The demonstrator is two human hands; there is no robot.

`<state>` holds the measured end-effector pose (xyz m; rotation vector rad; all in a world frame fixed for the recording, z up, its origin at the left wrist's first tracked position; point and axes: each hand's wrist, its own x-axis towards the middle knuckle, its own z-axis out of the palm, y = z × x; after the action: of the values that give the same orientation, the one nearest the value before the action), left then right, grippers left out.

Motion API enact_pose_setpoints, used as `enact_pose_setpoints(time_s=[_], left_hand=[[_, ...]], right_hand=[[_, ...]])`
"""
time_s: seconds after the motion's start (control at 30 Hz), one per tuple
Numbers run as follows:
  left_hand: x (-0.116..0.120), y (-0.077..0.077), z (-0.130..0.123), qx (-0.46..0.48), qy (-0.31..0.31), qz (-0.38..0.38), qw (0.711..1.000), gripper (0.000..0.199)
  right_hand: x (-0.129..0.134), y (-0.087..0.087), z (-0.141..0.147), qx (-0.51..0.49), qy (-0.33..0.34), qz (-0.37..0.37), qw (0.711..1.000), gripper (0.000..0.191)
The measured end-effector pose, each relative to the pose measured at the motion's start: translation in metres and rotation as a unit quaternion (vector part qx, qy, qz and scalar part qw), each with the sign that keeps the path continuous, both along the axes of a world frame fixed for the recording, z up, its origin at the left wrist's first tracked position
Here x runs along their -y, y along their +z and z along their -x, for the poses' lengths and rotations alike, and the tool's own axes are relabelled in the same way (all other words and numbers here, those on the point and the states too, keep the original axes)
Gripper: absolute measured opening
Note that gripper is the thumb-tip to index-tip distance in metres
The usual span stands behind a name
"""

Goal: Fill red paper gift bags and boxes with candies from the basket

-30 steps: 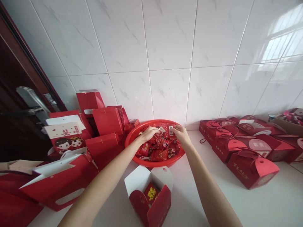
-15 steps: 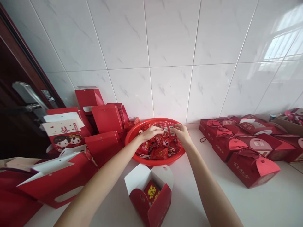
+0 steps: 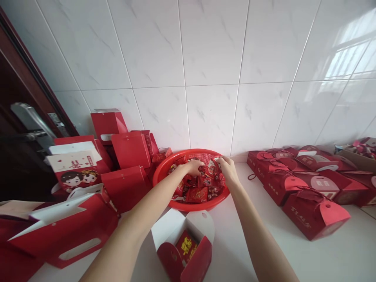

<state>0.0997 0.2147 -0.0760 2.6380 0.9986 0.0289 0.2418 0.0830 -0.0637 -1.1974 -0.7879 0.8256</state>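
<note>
A red plastic basket holds many red wrapped candies. My left hand reaches into its middle, fingers curled down among the wrappers; what they grip is hidden. At the basket's right side, my right hand pinches a red candy packet between thumb and fingers. In front of the basket stands an open red gift box with white inner flaps. Inside it lies a red packet with yellow lettering.
Open red boxes and bags crowd the left, near a dark door with a metal handle. Closed red gift boxes tied with cord stand in rows on the right. A cardboard box sits at the far right. White tiles rise behind.
My left hand has moved slightly right and lower into the candies, its fingers curling. The right hand stays at the basket's right side, the packet in it turned. The view has shifted slightly.
</note>
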Motion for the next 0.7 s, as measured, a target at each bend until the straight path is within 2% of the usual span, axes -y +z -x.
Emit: enact_pose_setpoints(time_s=[0.1,0.2,0.3,0.47,0.6,0.7], left_hand=[[0.004,-0.004,-0.002,-0.061,-0.020,0.012,0.998,0.047],[0.011,-0.004,-0.002,-0.122,-0.027,-0.036,0.991,0.058],[0.018,-0.001,-0.005,-0.148,-0.022,-0.065,0.987,0.052],[0.022,0.006,-0.008,-0.150,-0.010,-0.037,0.988,0.037],[0.023,0.010,-0.006,-0.176,0.016,-0.011,0.984,0.040],[0.024,0.008,-0.004,-0.172,0.019,-0.028,0.984,0.046]], right_hand=[[-0.002,-0.002,-0.001,-0.010,-0.011,-0.006,1.000,0.018],[-0.003,-0.003,-0.002,-0.017,-0.017,-0.007,1.000,0.019],[-0.002,-0.003,-0.001,-0.019,-0.019,-0.010,1.000,0.018],[-0.002,-0.003,-0.001,-0.021,-0.022,-0.023,0.999,0.016],[-0.003,-0.004,-0.001,-0.023,-0.022,-0.024,0.999,0.017],[-0.003,-0.004,-0.001,-0.022,-0.020,-0.024,0.999,0.017]])
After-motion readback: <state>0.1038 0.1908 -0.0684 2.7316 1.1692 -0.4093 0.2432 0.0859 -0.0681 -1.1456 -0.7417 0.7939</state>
